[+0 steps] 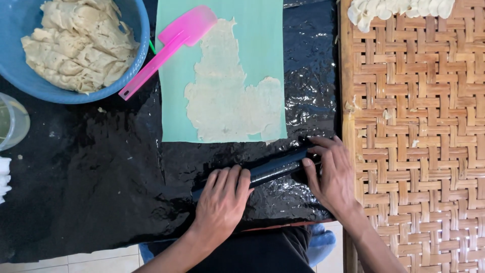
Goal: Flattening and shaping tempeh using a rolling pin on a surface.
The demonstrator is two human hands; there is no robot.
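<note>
No packages, labels, signs or screens show in this view; nothing here carries a wrapper with print, a tag or a display.

The counter is covered by a crinkled black plastic sheet (pixel 91 177). On it lie a green mat (pixel 262 45) smeared with flattened dough, a blue bowl (pixel 136 60) of dough at the far left, a clear glass (pixel 12 124) at the left edge, a black roller (pixel 275 169) near the front, and a woven bamboo tray (pixel 414 141) along the right
</note>
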